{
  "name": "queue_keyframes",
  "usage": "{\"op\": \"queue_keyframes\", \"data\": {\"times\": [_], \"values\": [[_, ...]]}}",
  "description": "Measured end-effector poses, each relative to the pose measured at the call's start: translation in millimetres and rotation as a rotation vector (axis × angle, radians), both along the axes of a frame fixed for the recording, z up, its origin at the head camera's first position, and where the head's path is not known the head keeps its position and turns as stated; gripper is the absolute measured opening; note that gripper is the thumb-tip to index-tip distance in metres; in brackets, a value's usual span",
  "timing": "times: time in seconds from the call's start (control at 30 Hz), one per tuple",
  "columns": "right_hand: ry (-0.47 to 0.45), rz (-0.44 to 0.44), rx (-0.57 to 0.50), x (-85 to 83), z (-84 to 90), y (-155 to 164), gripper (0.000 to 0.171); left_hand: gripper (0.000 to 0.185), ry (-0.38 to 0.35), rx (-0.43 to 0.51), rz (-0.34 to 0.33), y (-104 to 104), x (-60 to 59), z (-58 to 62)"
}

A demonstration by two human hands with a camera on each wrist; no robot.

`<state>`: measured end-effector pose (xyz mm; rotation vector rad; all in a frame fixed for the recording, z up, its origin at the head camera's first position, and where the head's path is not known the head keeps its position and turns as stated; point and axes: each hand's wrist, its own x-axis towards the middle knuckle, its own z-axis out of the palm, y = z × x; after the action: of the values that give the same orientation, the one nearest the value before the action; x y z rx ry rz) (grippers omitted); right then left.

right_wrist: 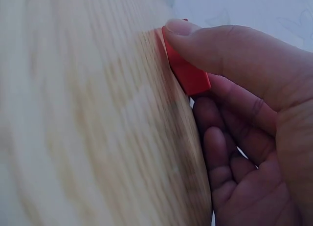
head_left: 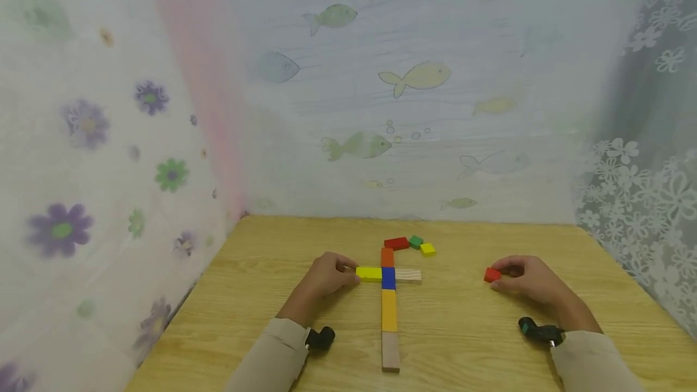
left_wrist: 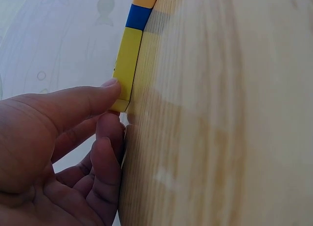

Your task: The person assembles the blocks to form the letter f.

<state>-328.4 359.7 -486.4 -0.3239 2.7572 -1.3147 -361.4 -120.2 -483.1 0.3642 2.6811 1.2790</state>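
My left hand (head_left: 325, 275) pinches the outer end of a long yellow block (head_left: 369, 274) between thumb and fingers. That block lies flat on the table, its other end against a blue block (head_left: 388, 278). A pale wood block (head_left: 408, 276) extends right from the blue one, an orange-red block (head_left: 387, 257) stands beyond it, and an orange-yellow block (head_left: 389, 311) and a plain wood block (head_left: 390, 351) run toward me, forming a cross. Off to the right, my right hand (head_left: 530, 280) pinches a small red block (head_left: 492, 275), close over the tabletop in the right wrist view.
Past the top of the cross lie a longer red block (head_left: 396, 244), a green block (head_left: 416, 241) and a small yellow block (head_left: 428, 250). The wood-grain table (head_left: 261, 247) meets a fish-patterned sheet (head_left: 348, 186) at the back, with flowered sheets at both sides.
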Motion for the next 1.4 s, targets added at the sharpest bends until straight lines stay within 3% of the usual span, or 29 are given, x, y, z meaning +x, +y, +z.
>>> {"op": "queue_keyframes", "data": {"times": [0.63, 0.87, 1.03, 1.4], "values": [[0.049, -0.106, 0.105, -2.9, 4.4, -10, 0.049, 0.032, 0.02, 0.017, -0.006, -1, 0.7, -0.7], [0.062, -0.123, 0.103, -4.8, 11.3, -13, 0.05, 0.031, 0.017, 0.013, -0.004, 0, 0.6, 0.1], [0.12, -0.112, 0.126, -5.8, 14.8, -22, 0.046, 0.031, 0.026, 0.009, -0.007, 1, 0.8, 0.8], [0.172, -0.114, 0.098, -23.4, 14.2, -46, 0.045, 0.032, 0.028, 0.001, -0.01, 2, 0.6, -0.9]]}}
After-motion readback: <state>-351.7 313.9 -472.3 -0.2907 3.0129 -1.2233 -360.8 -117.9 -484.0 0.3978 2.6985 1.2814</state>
